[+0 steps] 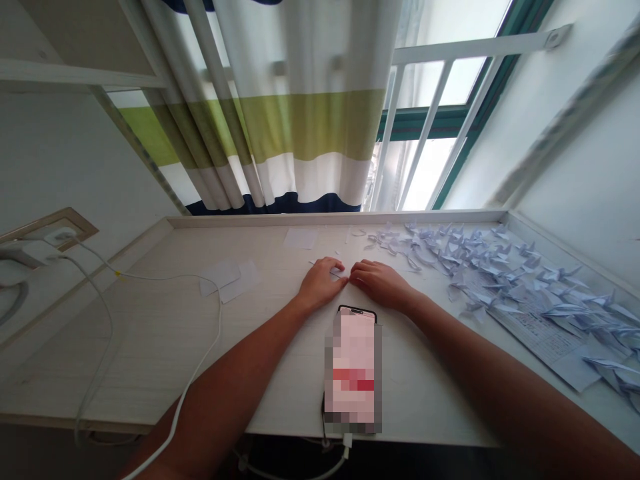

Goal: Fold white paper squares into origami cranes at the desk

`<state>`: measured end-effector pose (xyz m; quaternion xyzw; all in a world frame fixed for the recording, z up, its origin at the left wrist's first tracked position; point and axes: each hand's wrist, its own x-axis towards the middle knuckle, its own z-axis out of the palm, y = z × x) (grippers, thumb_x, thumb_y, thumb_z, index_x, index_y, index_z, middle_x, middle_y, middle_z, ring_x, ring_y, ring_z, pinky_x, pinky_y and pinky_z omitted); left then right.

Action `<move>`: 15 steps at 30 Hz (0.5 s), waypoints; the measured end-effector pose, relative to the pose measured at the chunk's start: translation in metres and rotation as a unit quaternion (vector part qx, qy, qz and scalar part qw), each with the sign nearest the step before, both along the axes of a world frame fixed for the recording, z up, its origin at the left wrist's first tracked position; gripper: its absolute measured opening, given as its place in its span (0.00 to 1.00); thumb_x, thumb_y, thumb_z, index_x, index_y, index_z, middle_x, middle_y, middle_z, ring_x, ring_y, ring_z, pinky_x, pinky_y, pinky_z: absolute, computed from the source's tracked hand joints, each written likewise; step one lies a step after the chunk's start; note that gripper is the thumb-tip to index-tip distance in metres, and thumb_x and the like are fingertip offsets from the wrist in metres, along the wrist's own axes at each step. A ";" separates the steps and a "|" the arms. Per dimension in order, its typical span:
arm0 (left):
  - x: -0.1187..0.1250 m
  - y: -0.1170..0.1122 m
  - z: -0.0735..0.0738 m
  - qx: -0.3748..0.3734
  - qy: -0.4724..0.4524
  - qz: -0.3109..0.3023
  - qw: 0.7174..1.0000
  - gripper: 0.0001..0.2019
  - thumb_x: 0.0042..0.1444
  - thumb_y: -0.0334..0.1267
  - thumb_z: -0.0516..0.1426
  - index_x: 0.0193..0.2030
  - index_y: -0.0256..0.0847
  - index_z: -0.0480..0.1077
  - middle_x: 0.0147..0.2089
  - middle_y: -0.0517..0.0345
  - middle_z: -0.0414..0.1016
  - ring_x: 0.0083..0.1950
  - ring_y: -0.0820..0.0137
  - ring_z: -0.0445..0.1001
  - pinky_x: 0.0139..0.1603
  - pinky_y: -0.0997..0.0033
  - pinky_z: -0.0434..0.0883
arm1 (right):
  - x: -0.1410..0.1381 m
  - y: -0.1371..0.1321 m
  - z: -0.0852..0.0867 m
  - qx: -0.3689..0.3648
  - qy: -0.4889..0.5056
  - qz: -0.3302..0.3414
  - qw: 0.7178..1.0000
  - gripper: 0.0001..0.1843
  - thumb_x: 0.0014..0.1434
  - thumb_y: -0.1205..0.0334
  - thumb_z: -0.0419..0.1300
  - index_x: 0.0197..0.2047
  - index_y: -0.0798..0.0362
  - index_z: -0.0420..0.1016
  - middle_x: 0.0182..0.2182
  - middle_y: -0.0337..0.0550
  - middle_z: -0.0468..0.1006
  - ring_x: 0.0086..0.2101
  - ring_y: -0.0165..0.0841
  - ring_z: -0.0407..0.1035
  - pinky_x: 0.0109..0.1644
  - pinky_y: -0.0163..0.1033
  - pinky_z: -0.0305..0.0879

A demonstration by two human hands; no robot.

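Both hands rest side by side on the pale wooden desk (150, 333), pressing on a small white paper piece (336, 272) that shows between and under the fingers. My left hand (320, 283) lies over the paper's left part with its fingers curled down onto it. My right hand (380, 280) touches the left hand's fingertips and bends its fingers onto the same paper. Most of the paper is hidden beneath the hands.
A phone (353, 367) lies near the front edge between my forearms, plugged into a white cable (210, 347). Several folded paper cranes (500, 273) cover the desk's right side. Loose paper squares (227, 279) lie at left, another paper sheet (300, 238) near the striped curtain (300, 127).
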<state>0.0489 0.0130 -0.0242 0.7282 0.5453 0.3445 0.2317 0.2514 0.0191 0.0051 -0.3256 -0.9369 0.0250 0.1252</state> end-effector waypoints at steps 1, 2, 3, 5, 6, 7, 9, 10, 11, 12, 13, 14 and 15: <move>0.000 0.000 0.000 -0.001 0.002 0.001 1.000 0.10 0.53 0.35 0.66 0.43 0.42 0.77 0.54 0.52 0.80 0.58 0.61 0.76 0.65 0.60 0.69 | -0.001 0.000 0.000 0.009 -0.012 0.000 1.000 0.11 0.71 0.67 0.54 0.43 0.53 0.78 0.43 0.50 0.81 0.43 0.40 0.73 0.47 0.43 0.66; 0.001 0.000 0.001 -0.002 0.004 0.002 1.000 0.10 0.54 0.35 0.66 0.43 0.42 0.77 0.53 0.52 0.80 0.58 0.60 0.76 0.65 0.60 0.70 | -0.001 0.000 0.001 0.017 -0.023 -0.001 1.000 0.10 0.71 0.67 0.54 0.43 0.53 0.78 0.43 0.51 0.81 0.43 0.40 0.72 0.46 0.43 0.66; 0.001 0.000 0.001 -0.003 0.007 0.003 1.000 0.11 0.54 0.36 0.66 0.44 0.42 0.77 0.53 0.51 0.80 0.58 0.60 0.76 0.64 0.59 0.70 | -0.002 -0.001 0.001 0.024 -0.032 -0.001 0.999 0.09 0.70 0.67 0.55 0.43 0.54 0.78 0.43 0.51 0.80 0.42 0.40 0.72 0.46 0.43 0.65; 0.001 0.000 0.002 -0.005 0.013 0.007 1.000 0.12 0.54 0.37 0.66 0.46 0.42 0.76 0.52 0.51 0.80 0.57 0.59 0.76 0.63 0.59 0.71 | -0.004 -0.001 0.003 0.029 -0.038 -0.002 0.999 0.09 0.70 0.67 0.55 0.43 0.54 0.77 0.43 0.52 0.80 0.42 0.40 0.72 0.46 0.43 0.65; 0.001 0.000 0.003 -0.007 0.015 0.010 1.000 0.14 0.54 0.37 0.66 0.48 0.42 0.76 0.52 0.51 0.80 0.57 0.59 0.76 0.63 0.59 0.71 | -0.005 -0.001 0.003 0.029 -0.036 -0.002 0.999 0.08 0.70 0.68 0.55 0.43 0.54 0.76 0.43 0.52 0.80 0.42 0.41 0.72 0.46 0.43 0.65; 0.001 0.000 0.003 -0.009 0.017 0.012 1.000 0.15 0.54 0.38 0.66 0.48 0.42 0.75 0.53 0.51 0.80 0.57 0.59 0.76 0.63 0.58 0.71 | -0.006 -0.001 0.004 0.027 -0.032 -0.001 0.999 0.08 0.69 0.68 0.55 0.42 0.54 0.76 0.43 0.52 0.79 0.42 0.41 0.72 0.46 0.44 0.65; 0.001 -0.001 0.005 -0.010 0.020 0.012 1.000 0.16 0.54 0.37 0.66 0.50 0.42 0.74 0.53 0.50 0.80 0.57 0.58 0.76 0.63 0.58 0.71 | -0.007 0.000 0.004 0.021 -0.024 0.000 0.999 0.08 0.69 0.68 0.55 0.41 0.54 0.75 0.43 0.53 0.79 0.43 0.42 0.71 0.47 0.45 0.65; 0.001 -0.001 0.005 -0.009 0.023 0.009 1.000 0.16 0.54 0.37 0.66 0.50 0.42 0.74 0.53 0.50 0.80 0.57 0.58 0.76 0.63 0.58 0.71 | -0.007 0.000 0.004 0.017 -0.020 0.001 1.000 0.08 0.69 0.68 0.55 0.41 0.54 0.75 0.42 0.53 0.79 0.43 0.42 0.71 0.48 0.45 0.65; 0.001 -0.001 0.006 -0.007 0.027 0.005 1.000 0.17 0.54 0.37 0.66 0.51 0.42 0.74 0.54 0.50 0.80 0.57 0.58 0.76 0.63 0.58 0.71 | -0.007 0.001 0.004 0.012 -0.015 0.002 1.000 0.08 0.69 0.68 0.54 0.41 0.54 0.75 0.42 0.53 0.79 0.43 0.43 0.71 0.48 0.45 0.65; 0.001 -0.001 0.007 -0.006 0.032 0.002 0.999 0.17 0.55 0.37 0.65 0.51 0.42 0.73 0.54 0.49 0.80 0.58 0.58 0.76 0.63 0.57 0.71 | -0.007 0.002 0.003 0.006 -0.008 0.003 1.000 0.08 0.69 0.68 0.54 0.41 0.54 0.74 0.42 0.53 0.79 0.43 0.43 0.71 0.49 0.45 0.65; 0.001 -0.002 0.008 -0.005 0.036 -0.001 0.999 0.17 0.55 0.37 0.65 0.51 0.42 0.73 0.54 0.50 0.80 0.58 0.57 0.75 0.63 0.57 0.71 | -0.007 0.003 0.003 0.000 0.001 0.002 1.000 0.08 0.69 0.68 0.54 0.40 0.54 0.74 0.41 0.53 0.78 0.43 0.43 0.71 0.48 0.45 0.65; 0.001 -0.002 0.008 -0.005 0.040 -0.002 0.999 0.17 0.55 0.38 0.65 0.52 0.43 0.73 0.55 0.50 0.79 0.58 0.57 0.75 0.64 0.57 0.70 | -0.007 0.004 0.002 -0.007 0.011 0.001 1.000 0.08 0.68 0.68 0.54 0.40 0.53 0.74 0.41 0.52 0.78 0.42 0.42 0.71 0.48 0.45 0.65; 0.001 -0.002 0.008 -0.005 0.042 -0.004 0.999 0.17 0.56 0.38 0.65 0.52 0.43 0.73 0.55 0.50 0.79 0.58 0.57 0.75 0.64 0.56 0.70 | -0.008 0.006 0.002 -0.013 0.021 -0.001 1.000 0.08 0.68 0.68 0.54 0.40 0.53 0.74 0.40 0.52 0.78 0.42 0.42 0.70 0.48 0.45 0.65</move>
